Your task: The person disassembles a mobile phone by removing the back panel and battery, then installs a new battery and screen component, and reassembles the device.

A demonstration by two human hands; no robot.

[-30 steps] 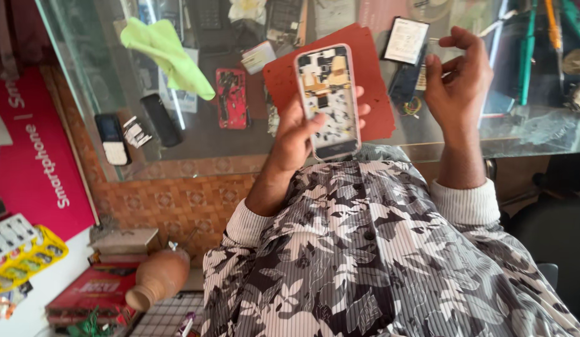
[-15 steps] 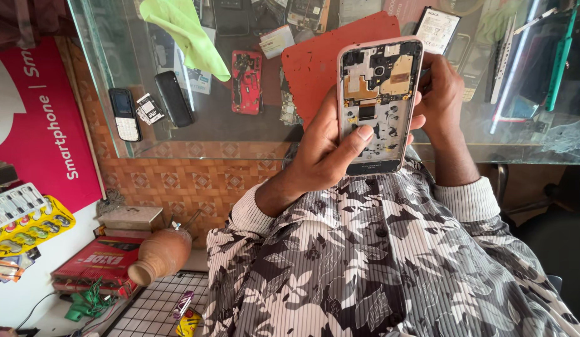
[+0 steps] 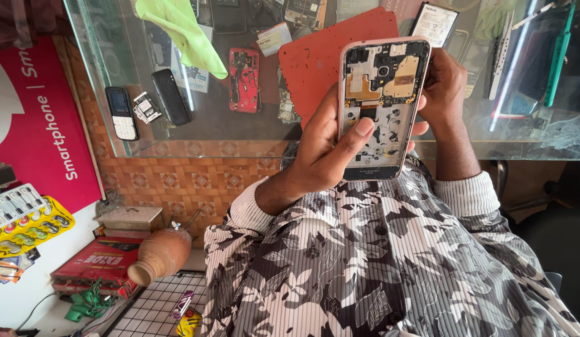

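1. Since half a second ago, the opened smartphone with a pink frame and bare circuit boards (image 3: pixel 380 109) has kept its upright pose above the near edge of the glass counter (image 3: pixel 240 134), and both hands have stayed on it; a second ago it sat lower and further left, held by the left hand alone.
2. Left hand (image 3: pixel 324 150) grips the phone from its left side: the thumb (image 3: pixel 358 134) lies across the exposed middle of the device, its tip touching the board, while the fingers wrap behind the frame, closed tight on it.
3. Right hand (image 3: pixel 443 84) is at the phone's upper right edge, fingers curled together against the frame; the fingertips are hidden behind the phone, so exactly where they press cannot be told.
4. Behind the phone, a red rubber work mat (image 3: pixel 321 56) lies on the glass, with a red phone back shell (image 3: pixel 244 81) just to its left.
5. Further left, a lime-green cloth (image 3: pixel 184 31) drapes over the counter, and a small keypad phone (image 3: pixel 121 112) rests near the left corner beside a black candybar handset (image 3: pixel 171 97).
6. Below the counter, near the person's striped, floral-patterned sleeve (image 3: pixel 252 215), a brown clay pot (image 3: pixel 160 254) lies on its side next to a red cardboard box (image 3: pixel 93 262).
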